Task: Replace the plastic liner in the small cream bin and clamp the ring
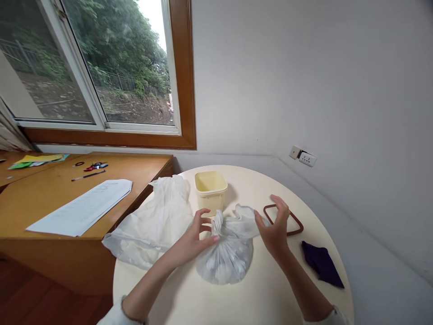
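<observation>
A tied-up white plastic bag [226, 262], bulging with contents I cannot make out, sits on the round cream table near its middle. Its neck is twisted into a knot, and a loose end spreads to the right. My left hand [198, 237] is at the left of the knot, fingers curved and apart, thumb against the gathered plastic. On the other side my right hand [275, 228] is spread open, its fingertips by the loose end. Just behind the bag stands a pale yellow bin [211, 194], with no liner visible in it.
A crumpled white plastic bag [162, 216] covers the table's left part. To the right lie a brown rounded frame [296, 232] and a dark purple cloth [323, 264]. The wooden desk [149, 171] at left bears papers [84, 205], a pen [88, 176] and small items.
</observation>
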`<action>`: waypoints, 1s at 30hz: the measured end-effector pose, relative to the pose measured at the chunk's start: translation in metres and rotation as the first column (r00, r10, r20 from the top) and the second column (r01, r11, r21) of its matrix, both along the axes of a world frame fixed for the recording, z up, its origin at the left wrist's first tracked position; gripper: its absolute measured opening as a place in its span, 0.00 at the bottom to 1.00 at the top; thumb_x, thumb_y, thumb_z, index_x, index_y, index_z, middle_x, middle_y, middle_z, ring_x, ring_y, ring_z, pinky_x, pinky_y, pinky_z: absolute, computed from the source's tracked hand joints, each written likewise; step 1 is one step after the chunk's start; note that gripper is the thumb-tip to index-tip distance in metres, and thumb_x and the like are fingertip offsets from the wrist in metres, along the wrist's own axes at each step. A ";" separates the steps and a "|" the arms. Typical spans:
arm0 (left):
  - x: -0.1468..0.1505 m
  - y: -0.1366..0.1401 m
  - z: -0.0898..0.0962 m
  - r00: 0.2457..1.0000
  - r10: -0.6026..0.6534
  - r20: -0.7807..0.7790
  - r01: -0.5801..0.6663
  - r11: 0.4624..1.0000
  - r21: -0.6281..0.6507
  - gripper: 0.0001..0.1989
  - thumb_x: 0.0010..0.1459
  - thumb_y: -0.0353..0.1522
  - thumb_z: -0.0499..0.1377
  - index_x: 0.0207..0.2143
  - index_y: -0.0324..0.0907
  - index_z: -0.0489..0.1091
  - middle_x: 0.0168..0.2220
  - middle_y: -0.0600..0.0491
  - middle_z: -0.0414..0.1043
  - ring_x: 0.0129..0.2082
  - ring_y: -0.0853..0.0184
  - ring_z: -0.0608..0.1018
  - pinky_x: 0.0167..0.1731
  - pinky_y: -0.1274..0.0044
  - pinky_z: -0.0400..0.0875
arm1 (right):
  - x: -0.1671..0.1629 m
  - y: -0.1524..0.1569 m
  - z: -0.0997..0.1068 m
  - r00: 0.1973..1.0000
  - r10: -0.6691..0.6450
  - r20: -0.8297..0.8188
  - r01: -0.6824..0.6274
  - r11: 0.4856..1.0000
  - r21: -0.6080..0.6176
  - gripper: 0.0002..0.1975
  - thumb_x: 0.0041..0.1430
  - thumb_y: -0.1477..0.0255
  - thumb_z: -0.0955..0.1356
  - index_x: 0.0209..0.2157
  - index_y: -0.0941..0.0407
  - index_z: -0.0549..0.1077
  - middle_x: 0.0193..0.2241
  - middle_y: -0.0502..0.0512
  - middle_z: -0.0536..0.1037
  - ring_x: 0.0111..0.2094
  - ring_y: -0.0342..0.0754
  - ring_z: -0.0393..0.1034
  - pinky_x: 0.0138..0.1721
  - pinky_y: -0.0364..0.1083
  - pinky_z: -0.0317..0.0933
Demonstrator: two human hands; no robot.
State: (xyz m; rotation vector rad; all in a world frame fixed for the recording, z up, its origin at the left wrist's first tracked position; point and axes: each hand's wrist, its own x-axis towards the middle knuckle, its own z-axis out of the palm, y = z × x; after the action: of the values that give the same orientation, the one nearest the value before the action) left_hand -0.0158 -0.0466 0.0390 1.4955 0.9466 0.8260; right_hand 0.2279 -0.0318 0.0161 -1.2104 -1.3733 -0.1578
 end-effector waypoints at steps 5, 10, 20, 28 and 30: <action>0.008 -0.005 -0.019 0.991 0.064 -0.116 -0.050 0.992 0.113 0.27 0.46 0.32 0.62 0.49 0.48 0.57 0.43 0.48 0.65 0.42 0.62 0.70 0.41 0.71 0.63 | -0.022 -0.017 -0.002 0.867 0.435 0.245 -0.352 0.881 -0.317 0.05 0.55 0.75 0.62 0.31 0.53 0.68 0.29 0.51 0.74 0.34 0.46 0.67 0.41 0.49 0.56; 0.022 -0.003 -0.016 0.999 0.019 0.035 -0.024 0.988 0.149 0.20 0.49 0.24 0.53 0.46 0.45 0.60 0.39 0.50 0.70 0.42 0.63 0.71 0.43 0.73 0.61 | -0.040 -0.020 0.001 0.768 0.623 0.146 -0.442 0.681 -0.583 0.05 0.51 0.68 0.67 0.32 0.52 0.70 0.32 0.48 0.75 0.36 0.46 0.67 0.42 0.48 0.54; 0.013 0.014 0.004 0.955 0.217 0.204 -0.233 0.971 0.056 0.14 0.44 0.25 0.52 0.37 0.43 0.62 0.26 0.57 0.70 0.23 0.70 0.68 0.24 0.81 0.57 | -0.019 -0.012 0.006 0.696 0.565 -0.443 -0.715 0.497 -0.491 0.12 0.55 0.63 0.63 0.23 0.56 0.67 0.20 0.46 0.64 0.24 0.42 0.58 0.27 0.42 0.52; -0.008 0.020 0.023 0.839 0.384 0.386 -0.363 0.923 -0.128 0.07 0.42 0.27 0.55 0.28 0.41 0.63 0.21 0.59 0.63 0.20 0.75 0.62 0.20 0.83 0.53 | 0.019 -0.016 0.002 0.632 0.454 -0.628 -0.749 0.567 -0.344 0.13 0.55 0.61 0.63 0.24 0.56 0.66 0.21 0.48 0.63 0.25 0.42 0.57 0.28 0.42 0.53; -0.013 0.020 0.024 0.815 0.410 0.409 -0.396 0.910 -0.124 0.04 0.43 0.28 0.55 0.26 0.41 0.62 0.20 0.59 0.61 0.20 0.75 0.60 0.20 0.83 0.52 | 0.028 -0.018 0.001 0.633 0.450 -0.630 -0.740 0.590 -0.323 0.13 0.55 0.61 0.63 0.25 0.56 0.67 0.22 0.49 0.63 0.26 0.42 0.57 0.29 0.42 0.54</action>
State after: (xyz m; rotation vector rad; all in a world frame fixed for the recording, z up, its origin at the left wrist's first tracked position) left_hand -0.0291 -0.0261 0.0625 1.0230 0.9446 1.3780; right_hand 0.2561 -0.0498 0.0171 -1.0338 -1.3271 1.0839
